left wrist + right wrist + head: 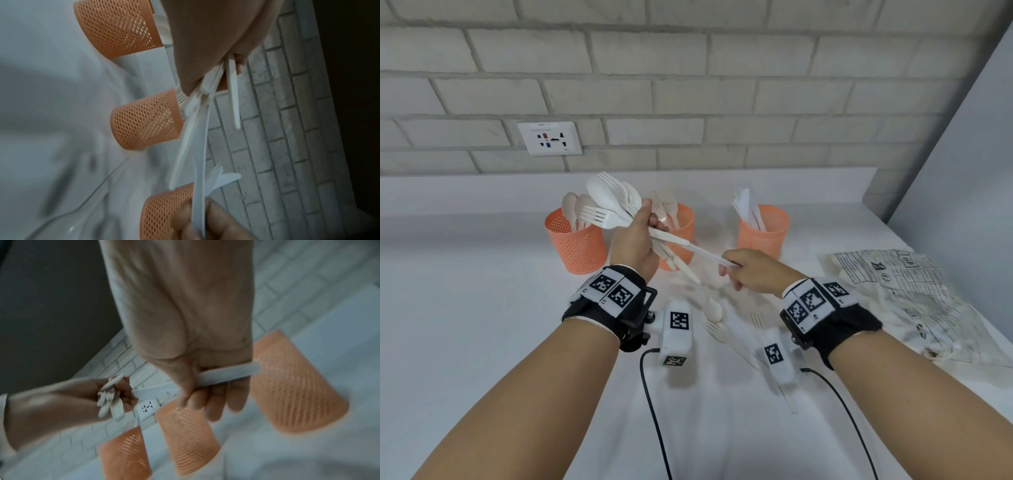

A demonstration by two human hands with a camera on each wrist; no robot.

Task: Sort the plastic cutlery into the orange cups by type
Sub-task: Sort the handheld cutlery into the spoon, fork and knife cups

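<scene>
My left hand (649,222) grips a bundle of white plastic spoons and forks (609,202), raised above the counter. One long white piece (698,251) sticks out of the bundle toward the right, and my right hand (732,269) pinches its free end (226,373). Its head is hidden inside the bundle. Three orange mesh cups stand behind the hands. The left cup (575,243) has spoons in it, the middle cup (683,222) has forks, and the right cup (763,233) has knives.
A loose spoon (714,308) and forks (719,332) lie on the white counter (482,308) between my wrists. A crumpled printed plastic bag (914,298) lies at the right. The brick wall (688,85) with a socket (549,138) is behind the cups.
</scene>
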